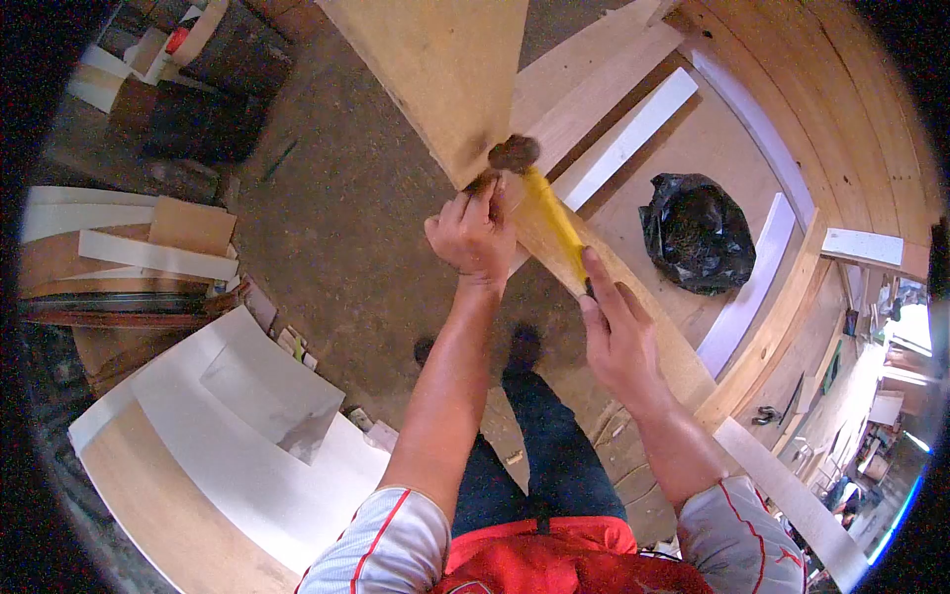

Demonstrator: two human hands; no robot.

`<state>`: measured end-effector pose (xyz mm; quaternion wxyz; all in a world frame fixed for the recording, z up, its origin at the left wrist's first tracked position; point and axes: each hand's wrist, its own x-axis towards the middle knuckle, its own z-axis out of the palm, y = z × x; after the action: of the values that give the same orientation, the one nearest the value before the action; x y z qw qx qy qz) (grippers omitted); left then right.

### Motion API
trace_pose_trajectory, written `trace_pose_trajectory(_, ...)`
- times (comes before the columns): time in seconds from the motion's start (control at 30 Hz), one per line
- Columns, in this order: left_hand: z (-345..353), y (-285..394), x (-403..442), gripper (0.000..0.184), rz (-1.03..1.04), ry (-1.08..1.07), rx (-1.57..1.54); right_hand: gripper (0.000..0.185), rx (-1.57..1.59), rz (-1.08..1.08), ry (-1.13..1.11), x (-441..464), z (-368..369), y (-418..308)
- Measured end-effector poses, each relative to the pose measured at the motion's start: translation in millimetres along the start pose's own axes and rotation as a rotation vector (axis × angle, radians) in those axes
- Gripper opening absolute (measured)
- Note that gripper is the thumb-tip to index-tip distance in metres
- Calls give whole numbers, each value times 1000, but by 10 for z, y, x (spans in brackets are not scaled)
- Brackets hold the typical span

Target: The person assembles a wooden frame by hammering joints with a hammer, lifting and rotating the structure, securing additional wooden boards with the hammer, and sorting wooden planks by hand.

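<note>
Head view: right hand point(623, 332) closed round hammer point(556, 220), which extends forward-left; left hand point(472, 236) curled at corner of board point(445, 79), contents unclear.

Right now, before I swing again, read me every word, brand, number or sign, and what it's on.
No text can be read.
Hammer: blurred; no lettering readable.
Right sleeve: small red mark, too small to make out.
Red shirt: no readable lettering.

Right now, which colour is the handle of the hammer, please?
The handle is mostly yellow, best seen in the head view.
</note>
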<state>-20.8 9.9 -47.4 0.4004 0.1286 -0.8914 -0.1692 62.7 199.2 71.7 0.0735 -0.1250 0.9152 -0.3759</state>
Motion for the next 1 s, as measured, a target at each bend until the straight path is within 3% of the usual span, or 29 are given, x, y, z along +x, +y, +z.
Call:
trace_pose_trajectory(0.07,1,13,12,6,-6,16,-30,60,40,-48,103,-36,-36,-70)
trace_pose_trajectory(0.27,56,-99,-81,7,15,-18,-18,61,-111,20,-97,45,29,45)
trace_pose_trajectory(0.47,2,31,-8,8,-13,3,19,60,-89,-93,117,-83,130,120)
trace_pose_trajectory(0.57,42,-60,-60,9,16,-5,8,58,-97,66,-44,17,197,140)
trace_pose_trajectory(0.67,-3,-48,-29,7,5,-22,-23,56,24,58,15,-46,84,144)
trace_pose_trajectory(0.77,-163,-71,-89,12,-179,-27,-437,54,99,38,77,-113,50,160)
trace_pose_trajectory(0.87,-66,-238,-268,30,-544,87,-591,54,74,60,52,-120,34,144)
trace_pose_trajectory(1.0,-156,-204,-178,52,-668,-269,-875,55,13,51,3,-81,56,83)
